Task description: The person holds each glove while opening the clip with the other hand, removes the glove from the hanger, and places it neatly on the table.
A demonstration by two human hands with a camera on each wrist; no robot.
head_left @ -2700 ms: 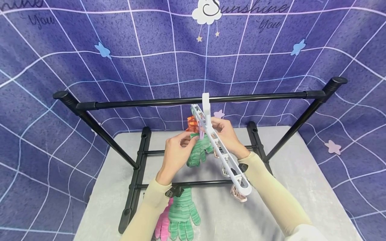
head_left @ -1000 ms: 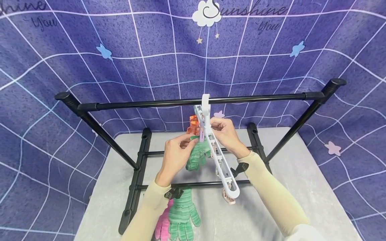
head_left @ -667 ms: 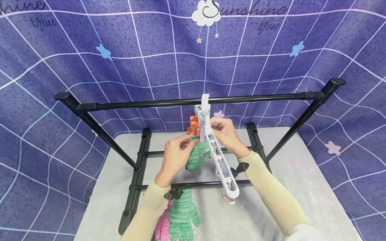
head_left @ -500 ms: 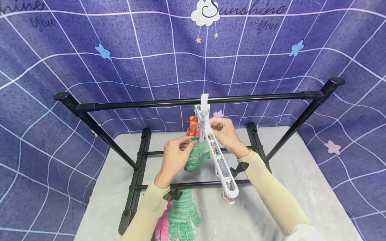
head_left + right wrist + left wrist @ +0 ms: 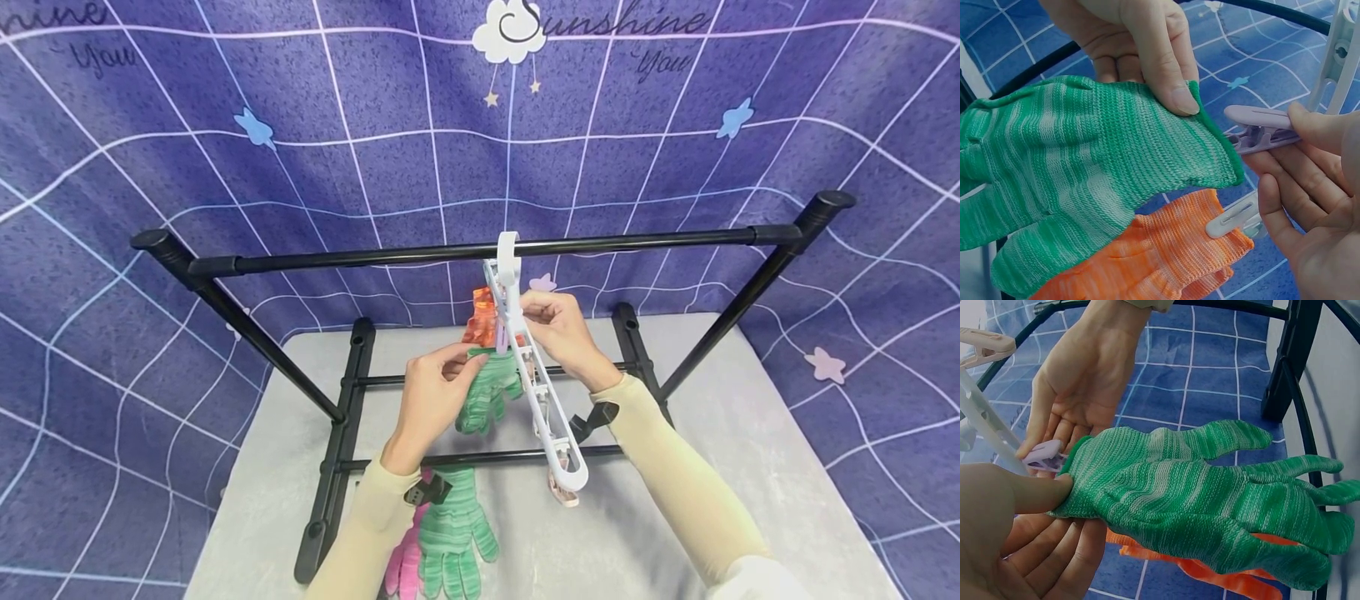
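Observation:
My left hand point(image 5: 433, 398) pinches a green striped knit glove point(image 5: 1166, 481) by its cuff, thumb on top. In the right wrist view the glove's fingers point left. My right hand point(image 5: 558, 329) pinches a lilac clothes peg point(image 5: 1263, 128) between thumb and fingers, its tip right at the cuff's edge. This peg belongs to a white clip hanger point(image 5: 551, 408), hooked over a black rail point(image 5: 637, 242). Behind the green glove hangs an orange glove point(image 5: 1166, 250), held at its cuff by a white peg point(image 5: 1235, 215).
Another green glove point(image 5: 453, 533) and a pink glove point(image 5: 405, 558) lie on the grey table point(image 5: 600, 533) at the front, partly under the left forearm. Further pegs hang along the hanger's near end, including a pinkish one point(image 5: 562, 490). The black rack's foot point(image 5: 330, 492) stands at left.
The hanger's near end has swung left. My left hand has shifted slightly down and left with the green glove, showing more of the orange one. The right hand stays nearly still.

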